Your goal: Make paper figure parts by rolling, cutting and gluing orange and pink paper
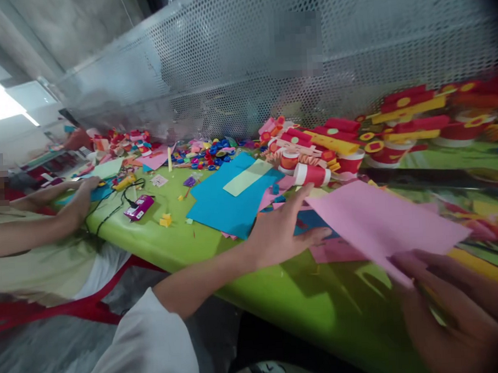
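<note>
A sheet of pink paper is raised above the table, tilted, with its near edge pinched in my right hand. My left hand has thumb and forefinger spread apart beside the sheet's left corner, and nothing shows between them. Under that hand lie blue and pink papers. To its left are large blue sheets with a pale green strip on top. A red and white paper cup lies on its side just beyond my left fingertips.
Red and yellow paper crafts on cups crowd the back of the green table against a perforated metal screen. Several colourful small pieces lie further left. A purple box with a cable sits near a co-worker's hands.
</note>
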`<act>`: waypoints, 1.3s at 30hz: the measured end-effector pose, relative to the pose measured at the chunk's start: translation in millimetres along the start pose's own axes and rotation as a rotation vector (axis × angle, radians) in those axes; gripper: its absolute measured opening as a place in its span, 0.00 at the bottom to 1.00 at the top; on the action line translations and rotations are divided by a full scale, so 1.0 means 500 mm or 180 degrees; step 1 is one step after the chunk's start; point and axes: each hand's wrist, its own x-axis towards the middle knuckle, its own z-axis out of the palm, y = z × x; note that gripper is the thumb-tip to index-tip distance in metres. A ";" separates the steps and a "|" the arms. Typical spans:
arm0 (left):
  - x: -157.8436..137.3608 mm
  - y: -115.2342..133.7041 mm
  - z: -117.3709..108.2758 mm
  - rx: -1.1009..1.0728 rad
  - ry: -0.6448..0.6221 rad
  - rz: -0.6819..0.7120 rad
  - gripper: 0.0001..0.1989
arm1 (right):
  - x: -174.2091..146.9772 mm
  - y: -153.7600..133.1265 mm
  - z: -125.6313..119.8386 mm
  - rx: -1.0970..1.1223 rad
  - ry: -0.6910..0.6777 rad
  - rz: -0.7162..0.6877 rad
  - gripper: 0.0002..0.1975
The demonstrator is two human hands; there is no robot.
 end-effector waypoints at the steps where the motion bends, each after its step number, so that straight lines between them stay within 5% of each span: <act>1: 0.004 0.002 -0.004 -0.0028 -0.0090 0.0080 0.38 | 0.002 -0.008 0.000 0.0015 0.0018 -0.0093 0.31; 4: 0.023 -0.005 -0.009 -0.0150 -0.0454 0.0314 0.41 | 0.014 -0.032 -0.002 -0.0017 0.0105 -0.0348 0.34; 8: 0.053 -0.054 -0.009 -0.0595 -0.0150 0.0049 0.47 | 0.026 -0.048 -0.011 -0.0110 0.0121 -0.0375 0.18; 13: 0.057 -0.102 -0.016 -0.1976 -0.0637 -0.0442 0.11 | 0.029 -0.053 -0.026 -0.0113 -0.0116 -0.0064 0.07; 18: 0.035 -0.092 -0.017 -0.1828 -0.0722 -0.0089 0.06 | 0.029 -0.063 -0.032 -0.0190 -0.0299 0.0431 0.17; 21: 0.032 -0.082 -0.016 -0.1533 -0.0578 0.0126 0.03 | 0.031 -0.069 -0.027 -0.0575 -0.0060 0.0194 0.22; 25: 0.030 -0.072 -0.014 -0.1312 -0.0683 0.0269 0.03 | 0.037 -0.074 -0.021 -0.0850 -0.0223 -0.0451 0.13; 30: 0.021 -0.067 -0.035 -0.1122 -0.1321 0.0213 0.07 | 0.039 -0.074 -0.017 -0.0477 -0.0630 -0.0581 0.03; 34: 0.016 -0.082 -0.107 -0.1017 -0.1623 -0.0188 0.25 | 0.030 -0.070 -0.017 -0.0390 -0.0902 -0.0640 0.07; 36: 0.015 -0.096 -0.145 -0.1229 -0.1207 -0.0194 0.27 | 0.027 -0.073 -0.018 -0.0351 -0.0982 -0.0623 0.09; 39: 0.016 -0.118 -0.174 -0.1594 0.0348 -0.0342 0.13 | 0.026 -0.086 -0.019 -0.0247 -0.1074 -0.0575 0.11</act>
